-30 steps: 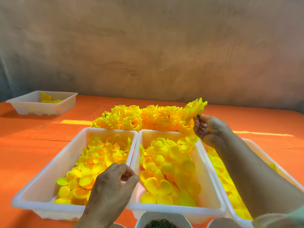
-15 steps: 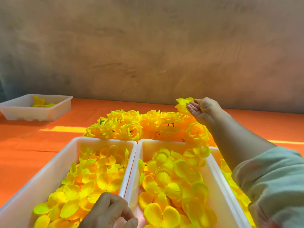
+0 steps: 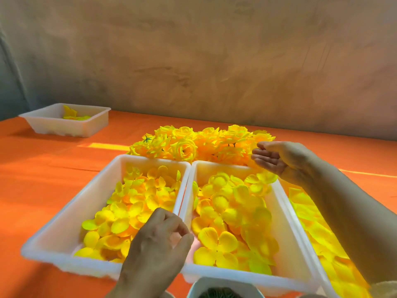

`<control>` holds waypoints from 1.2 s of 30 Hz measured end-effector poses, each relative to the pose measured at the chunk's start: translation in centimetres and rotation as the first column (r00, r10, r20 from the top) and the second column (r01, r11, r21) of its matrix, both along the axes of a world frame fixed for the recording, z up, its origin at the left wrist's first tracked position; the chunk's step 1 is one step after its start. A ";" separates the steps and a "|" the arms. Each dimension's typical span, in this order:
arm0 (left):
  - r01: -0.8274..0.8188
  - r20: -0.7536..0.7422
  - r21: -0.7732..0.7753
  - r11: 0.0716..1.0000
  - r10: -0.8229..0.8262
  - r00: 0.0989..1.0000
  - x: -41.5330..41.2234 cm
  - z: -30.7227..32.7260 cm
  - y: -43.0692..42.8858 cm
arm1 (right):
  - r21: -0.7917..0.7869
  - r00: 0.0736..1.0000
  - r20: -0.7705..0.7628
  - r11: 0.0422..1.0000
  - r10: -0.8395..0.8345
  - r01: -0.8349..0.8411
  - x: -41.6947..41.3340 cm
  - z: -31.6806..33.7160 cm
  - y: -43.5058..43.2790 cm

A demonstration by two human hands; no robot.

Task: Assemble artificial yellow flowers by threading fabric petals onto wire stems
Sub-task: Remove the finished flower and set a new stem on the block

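I see the finished yellow flowers (image 3: 184, 147) heaped on the orange table (image 3: 43, 179), just behind two white trays. Loose petals (image 3: 232, 211) fill the middle tray (image 3: 223, 167), and more fill the left tray (image 3: 71, 214). My right hand (image 3: 277, 160) hovers over the middle tray's far right corner, beside the heap, fingers relaxed and empty. My left hand (image 3: 159, 244) is above the divide between the trays, fingers curled; whether it pinches anything, I cannot tell. A small tray (image 3: 64, 125) sits far left.

yellow petals (image 3: 232, 209), white trays (image 3: 64, 222), orange table (image 3: 43, 168)
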State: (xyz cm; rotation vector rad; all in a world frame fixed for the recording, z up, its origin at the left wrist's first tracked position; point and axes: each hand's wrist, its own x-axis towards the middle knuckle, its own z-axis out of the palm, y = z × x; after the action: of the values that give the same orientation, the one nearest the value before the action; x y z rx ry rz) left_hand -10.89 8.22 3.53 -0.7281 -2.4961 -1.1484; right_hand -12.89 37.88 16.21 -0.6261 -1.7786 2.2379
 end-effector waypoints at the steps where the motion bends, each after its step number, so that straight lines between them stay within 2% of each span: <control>1: 0.022 0.057 0.021 1.000 -0.023 0.998 0.3 0.4 0.1 | 0.033 1.000 0.009 0.999 0.025 -0.025 1.2 -0.2 -0.6; 4: 0.011 0.113 0.059 0.998 -0.017 0.993 1.1 1.5 -0.1 | 0.169 0.995 0.068 0.982 0.076 -0.086 5.2 -1.3 -2.6; 9: -0.087 0.268 0.249 0.964 0.017 0.963 0.1 2.9 -2.9 | 0.422 0.984 0.173 0.899 0.049 -0.119 11.0 -3.5 -4.7; 13: -0.189 0.350 0.295 0.937 0.079 0.934 -0.8 3.3 -6.5 | 0.484 0.982 0.186 0.868 0.017 -0.106 14.5 -4.4 -5.9; 21: -0.295 0.467 0.390 0.872 0.088 0.880 -0.5 3.3 -10.3 | 0.557 0.990 0.138 0.823 0.040 -0.111 17.8 -5.7 -8.3; 29: -0.365 0.548 0.336 0.868 0.136 0.826 -2.0 2.9 -10.4 | 0.672 0.991 0.065 0.729 0.114 -0.128 19.3 -6.4 -10.8; 36: -0.260 0.397 0.135 0.956 0.188 0.898 -0.6 2.9 -10.0 | 0.705 0.971 0.042 0.681 0.237 -0.197 20.3 -5.6 -13.2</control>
State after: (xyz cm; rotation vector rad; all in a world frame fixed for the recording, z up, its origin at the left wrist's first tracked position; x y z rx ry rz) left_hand -11.50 -1.81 6.44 -0.1657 -2.6346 -1.5259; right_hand 7.43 24.70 10.57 -0.1838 -2.5522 1.4285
